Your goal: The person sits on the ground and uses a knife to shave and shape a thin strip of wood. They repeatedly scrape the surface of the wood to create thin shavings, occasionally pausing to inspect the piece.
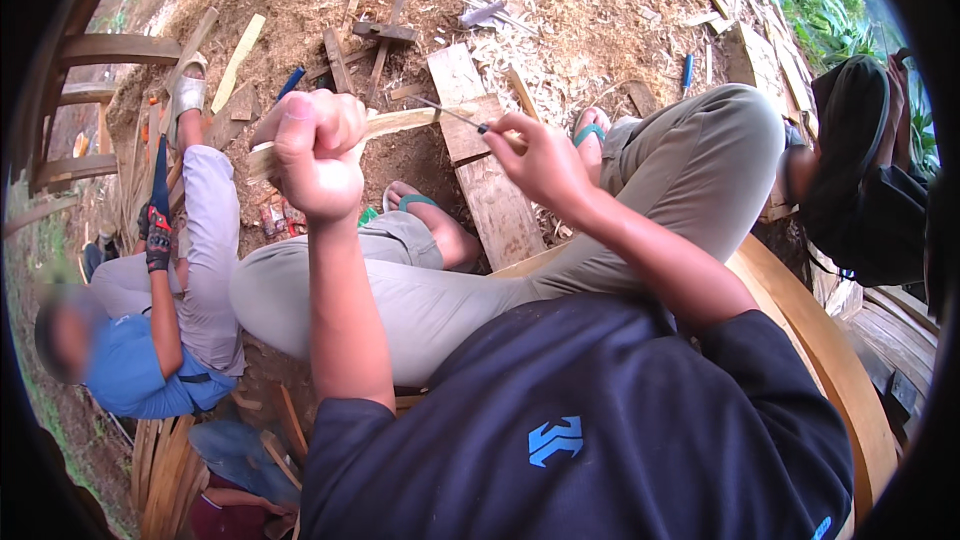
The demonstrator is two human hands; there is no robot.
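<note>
My left hand [320, 150] is closed in a fist around a pale, narrow strip of wood [405, 122], which juts out to the right over my knees. Between the fingers of my right hand [540, 158] is a slim tool with a thin metal shaft [447, 112] and a dark collar; the fingers cover its handle. The shaft slants up and left, crossing the right end of the strip; whether they touch, I cannot tell. Below both lie wide wooden boards [500, 210] on the ground, between my sandalled feet.
A wooden mallet-like tool [385, 32], a blue-handled tool [687, 72] and wood shavings [510, 35] lie on the dirt ahead. A person in a blue shirt [140, 365] sits at left, holding a dark tool. Another person in dark clothes [865, 170] is at right. Curved timber [830, 360] runs beside me.
</note>
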